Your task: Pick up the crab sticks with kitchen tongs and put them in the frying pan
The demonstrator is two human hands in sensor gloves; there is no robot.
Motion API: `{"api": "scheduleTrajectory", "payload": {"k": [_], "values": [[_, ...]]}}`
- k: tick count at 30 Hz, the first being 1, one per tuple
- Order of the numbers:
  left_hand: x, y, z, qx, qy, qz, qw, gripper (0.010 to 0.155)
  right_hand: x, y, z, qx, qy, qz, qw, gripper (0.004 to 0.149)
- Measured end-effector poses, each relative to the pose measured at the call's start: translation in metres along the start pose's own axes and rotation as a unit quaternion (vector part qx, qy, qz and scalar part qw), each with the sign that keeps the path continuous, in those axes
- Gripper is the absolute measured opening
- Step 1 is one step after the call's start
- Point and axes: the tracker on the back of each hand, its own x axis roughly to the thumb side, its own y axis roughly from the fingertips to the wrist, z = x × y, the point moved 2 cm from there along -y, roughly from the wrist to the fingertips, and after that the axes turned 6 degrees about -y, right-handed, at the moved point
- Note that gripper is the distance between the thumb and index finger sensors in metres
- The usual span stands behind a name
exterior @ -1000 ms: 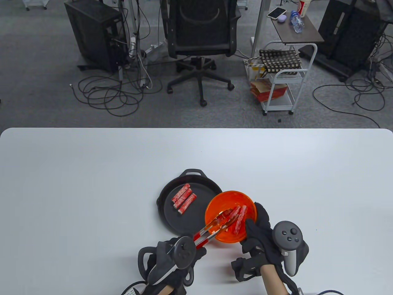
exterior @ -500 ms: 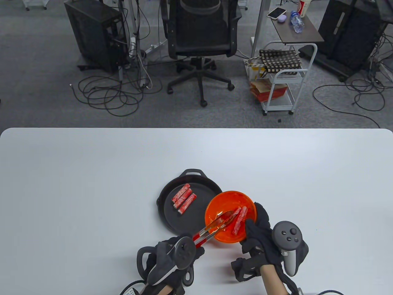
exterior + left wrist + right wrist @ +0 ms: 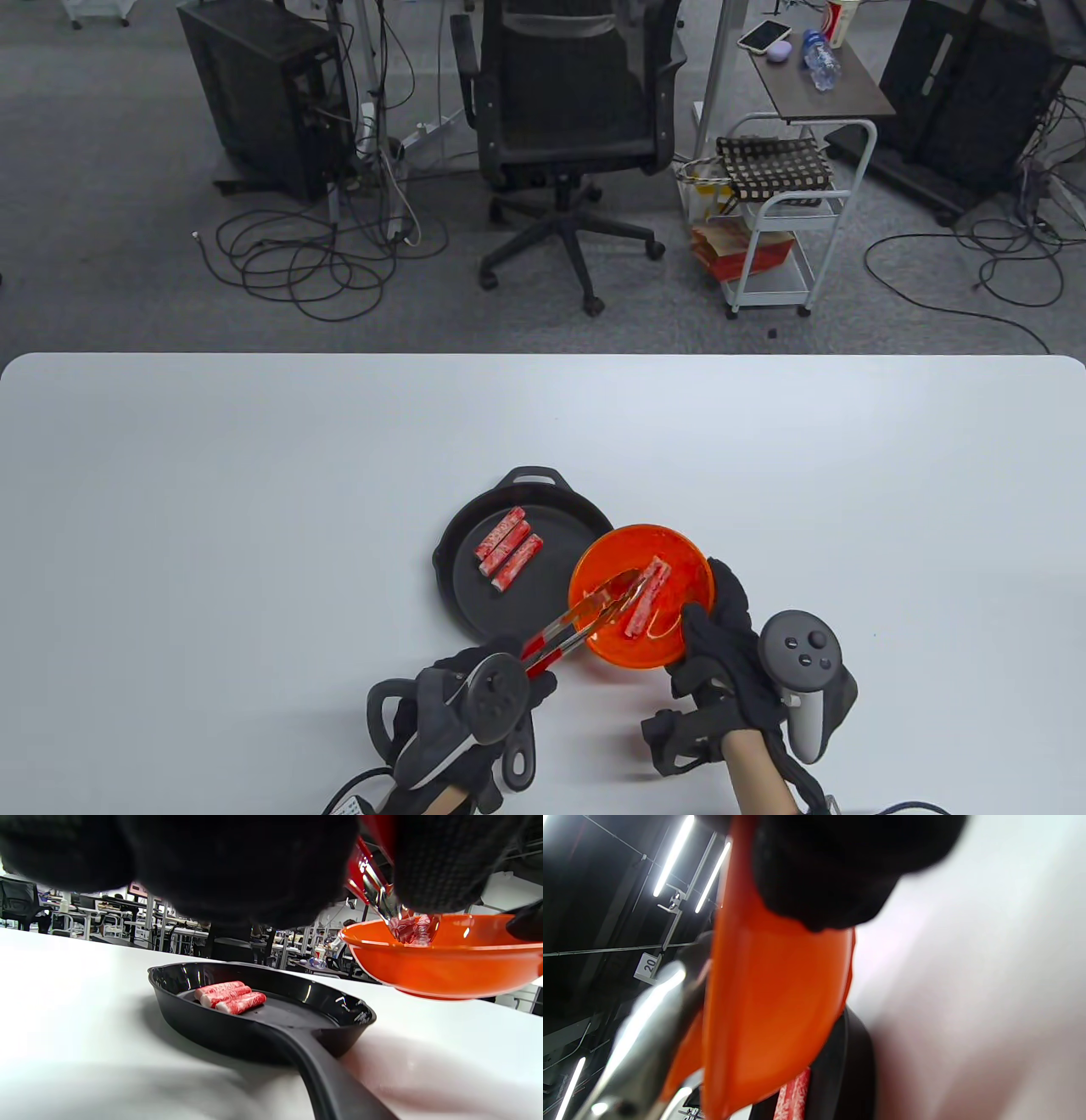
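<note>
A black frying pan [image 3: 475, 586] lies on the white table with three crab sticks [image 3: 507, 548] side by side in it, also seen in the left wrist view as crab sticks [image 3: 231, 997] in the pan [image 3: 263, 1018]. My left hand [image 3: 517, 679] grips red-handled metal tongs [image 3: 577, 624] that reach into the orange bowl [image 3: 607, 649]. The tongs' tips [image 3: 394, 912] pinch a crab stick [image 3: 411, 930] just above the rim of the bowl [image 3: 445, 963]. More crab stick [image 3: 646, 594] lies in the bowl. My right hand [image 3: 717, 632] holds the bowl's right rim, tilted and off the table.
The pan's long handle [image 3: 331, 1077] points toward my left hand, and its small loop handle [image 3: 533, 474] faces the far edge. Bare white tabletop [image 3: 254, 509] spreads on all sides. Beyond the far edge are an office chair [image 3: 568, 102], a white cart [image 3: 780, 229] and floor cables.
The bowl has shifted slightly left and up, and its crab sticks have slid together at the tongs' tips. My left hand has drawn back a little. The background chair has rolled right.
</note>
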Motion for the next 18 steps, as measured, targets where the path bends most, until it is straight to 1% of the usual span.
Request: {"api": "scheduleTrajectory", "payload": {"k": [5, 11, 14, 18], "values": [[-0.012, 0.0, -0.01, 0.018, 0.015, -0.016, 1.0, 0.073, 0.0, 0.0, 0.0, 0.003, -0.001, -0.002, 1.0, 0.062], [-0.04, -0.004, -0.017, 0.031, 0.034, -0.062, 0.997, 0.073, 0.0, 0.0, 0.0, 0.004, -0.003, -0.004, 1.0, 0.062], [-0.054, -0.008, -0.016, 0.031, 0.031, -0.086, 0.995, 0.073, 0.0, 0.0, 0.0, 0.004, -0.003, -0.005, 1.0, 0.062], [-0.066, -0.015, -0.005, 0.01, 0.021, -0.103, 0.994, 0.073, 0.0, 0.0, 0.0, 0.004, -0.004, -0.006, 1.0, 0.062]]}}
